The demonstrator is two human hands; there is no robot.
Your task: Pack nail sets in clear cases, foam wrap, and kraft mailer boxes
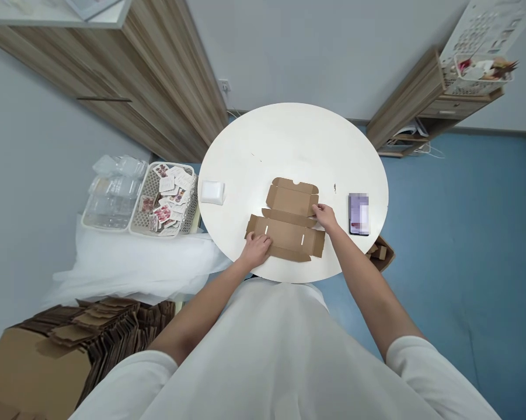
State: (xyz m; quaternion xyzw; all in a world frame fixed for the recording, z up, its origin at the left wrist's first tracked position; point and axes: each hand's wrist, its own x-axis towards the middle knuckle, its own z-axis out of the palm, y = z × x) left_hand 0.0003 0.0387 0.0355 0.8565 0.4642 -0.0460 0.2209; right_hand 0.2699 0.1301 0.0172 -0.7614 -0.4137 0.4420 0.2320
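An unfolded brown cardboard mailer box lies on the white oval table, its lid panel pointing away from me and its base nearer my body. Two short white slots show in the base panel. My left hand grips the near left corner of the base, fingers bent over the side flap. With thumb and fingers closed, my right hand holds the right edge close to the fold between lid and base. The fingertips of both hands partly cover the cardboard.
A white packet lies at the table's left, a phone at its right. Left of the table are a basket of printed cards, a basket of clear packs and stacked flat cardboard. An open carton stands below right.
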